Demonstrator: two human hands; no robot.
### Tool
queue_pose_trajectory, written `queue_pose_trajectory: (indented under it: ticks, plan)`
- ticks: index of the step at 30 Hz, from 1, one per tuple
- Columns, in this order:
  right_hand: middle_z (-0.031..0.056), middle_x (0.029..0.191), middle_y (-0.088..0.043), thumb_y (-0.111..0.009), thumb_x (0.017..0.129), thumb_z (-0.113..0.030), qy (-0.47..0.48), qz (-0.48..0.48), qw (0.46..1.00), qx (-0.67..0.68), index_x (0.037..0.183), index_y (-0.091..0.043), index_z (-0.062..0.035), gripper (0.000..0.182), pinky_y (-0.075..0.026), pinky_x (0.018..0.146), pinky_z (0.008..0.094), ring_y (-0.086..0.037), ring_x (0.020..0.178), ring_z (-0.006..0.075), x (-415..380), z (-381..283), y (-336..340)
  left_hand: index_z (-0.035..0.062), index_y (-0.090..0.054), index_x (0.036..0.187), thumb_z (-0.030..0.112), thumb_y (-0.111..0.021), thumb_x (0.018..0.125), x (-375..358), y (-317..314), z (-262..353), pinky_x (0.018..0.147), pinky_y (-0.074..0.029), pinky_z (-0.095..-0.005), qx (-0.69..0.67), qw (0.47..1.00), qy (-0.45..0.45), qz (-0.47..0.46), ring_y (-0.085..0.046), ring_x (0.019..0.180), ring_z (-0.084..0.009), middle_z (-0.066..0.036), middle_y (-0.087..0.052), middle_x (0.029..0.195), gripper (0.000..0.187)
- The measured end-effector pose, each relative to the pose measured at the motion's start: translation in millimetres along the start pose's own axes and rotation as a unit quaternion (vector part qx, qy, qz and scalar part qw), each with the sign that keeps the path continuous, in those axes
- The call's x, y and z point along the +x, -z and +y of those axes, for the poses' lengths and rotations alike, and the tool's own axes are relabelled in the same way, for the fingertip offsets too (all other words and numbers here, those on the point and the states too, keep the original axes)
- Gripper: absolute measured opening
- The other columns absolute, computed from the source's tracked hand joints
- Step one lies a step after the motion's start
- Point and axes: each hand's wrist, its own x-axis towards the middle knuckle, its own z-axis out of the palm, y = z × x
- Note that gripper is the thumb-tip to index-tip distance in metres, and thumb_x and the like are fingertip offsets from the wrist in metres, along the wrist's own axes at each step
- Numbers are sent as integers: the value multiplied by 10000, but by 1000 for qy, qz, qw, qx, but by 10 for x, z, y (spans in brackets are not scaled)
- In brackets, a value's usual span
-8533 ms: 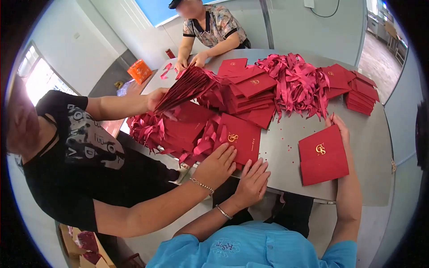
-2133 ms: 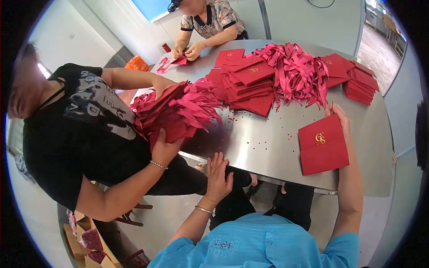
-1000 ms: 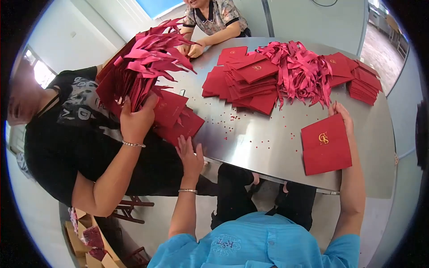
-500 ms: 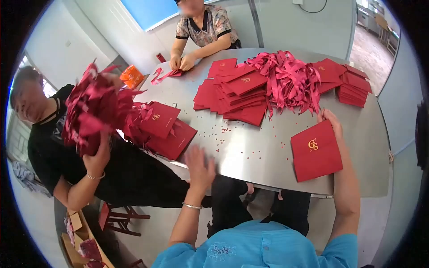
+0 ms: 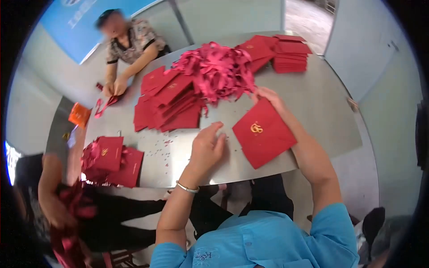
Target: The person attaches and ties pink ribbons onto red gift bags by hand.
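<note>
A flat red paper bag [image 5: 267, 140] with a gold emblem hangs at an angle from my right hand [image 5: 268, 97], whose fingers are closed at its top corner. Pink-red ribbons [image 5: 219, 71] lie heaped just beyond those fingertips. My left hand [image 5: 206, 146] is over the table to the left of the bag, empty, thumb and fingers apart. Beyond it, a loose stack of the same red bags [image 5: 170, 105] spreads beside the ribbon heap.
Neater red stacks [image 5: 290, 56] stand at the back right of the metal table [image 5: 330, 111]. Bags with ribbons [image 5: 118, 163] lie at the left edge, near scattered red bits [image 5: 166, 149]. A co-worker [image 5: 129, 56] handles a red piece opposite; another person [image 5: 53, 196] is at left with ribboned bags.
My view has swung right. My left hand has moved right over the table, nearer the bag in my right hand. The person at left has lowered the ribboned bundle.
</note>
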Motion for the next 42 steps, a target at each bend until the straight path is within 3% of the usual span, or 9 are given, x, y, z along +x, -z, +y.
queue_pose_trajectory:
  ticks: [3,4,6,12,20,26,33,38,42]
  plan:
    - [4,828,-567,-467,952,-255,-28,-35,997,69,809,-607,-77,267,-409,739,241,-525,783,102,4,22,-5,-24,-604,1112,112,-622,845,264,-130,34,863,-497,-374,-68,998,15,-9,-639,992,-355,-219,-654,1049,300]
    - [13,838,-579,-475,945,-259,13,-32,999,24,805,-612,-72,271,-415,758,249,-536,805,115,55,99,-13,-21,-628,1124,88,-606,860,334,-171,50,898,-483,-320,-70,997,21,-12,-646,1032,-230,-161,-678,1074,286]
    - [41,840,-592,-495,924,-247,140,13,982,-128,805,-626,-53,262,-427,816,285,-560,863,151,63,70,-46,-29,-635,1109,61,-589,872,466,-318,-17,893,-485,-315,-92,995,18,-31,-648,1008,-211,-141,-685,1054,258]
    - [13,826,-609,-522,929,-264,10,41,997,66,826,-624,-61,250,-422,763,269,-543,811,125,7,-31,-172,-24,-648,1036,78,-591,913,765,-487,-41,709,-457,-202,-253,955,114,-109,-558,775,-54,6,-638,871,170]
    - [78,922,-624,-575,897,-254,89,41,992,-82,965,-619,-15,252,-444,834,312,-567,898,161,87,191,-341,19,-621,889,93,-603,863,648,-321,-237,664,-383,-193,-352,895,201,-185,-482,714,-53,50,-560,801,80]
    - [78,880,-628,-587,887,-222,66,33,995,-68,950,-611,17,248,-470,761,309,-585,852,147,67,132,-437,-16,-597,922,81,-560,891,629,-388,-280,745,-448,-241,-460,834,200,-230,-570,791,-110,-60,-641,922,109]
    - [57,846,-631,-597,883,-208,28,-1,999,-40,884,-609,8,216,-461,722,278,-576,812,115,55,99,-380,-17,-619,958,80,-606,883,653,-381,-334,765,-460,-256,-453,828,226,-243,-571,789,-130,-58,-646,904,124]
    - [100,944,-651,-590,893,-233,72,-31,987,-139,1018,-629,17,282,-470,810,315,-597,912,170,44,162,-327,-1,-639,872,116,-634,828,630,-372,-296,703,-433,-237,-300,911,188,-211,-532,735,-90,-14,-621,829,125]
    - [66,951,-636,-600,903,-218,69,-49,983,-162,1070,-621,-5,271,-475,805,299,-593,909,152,-1,113,-293,10,-670,870,127,-650,835,693,-191,-207,622,-419,-214,-287,887,241,-269,-533,691,-58,33,-613,770,124]
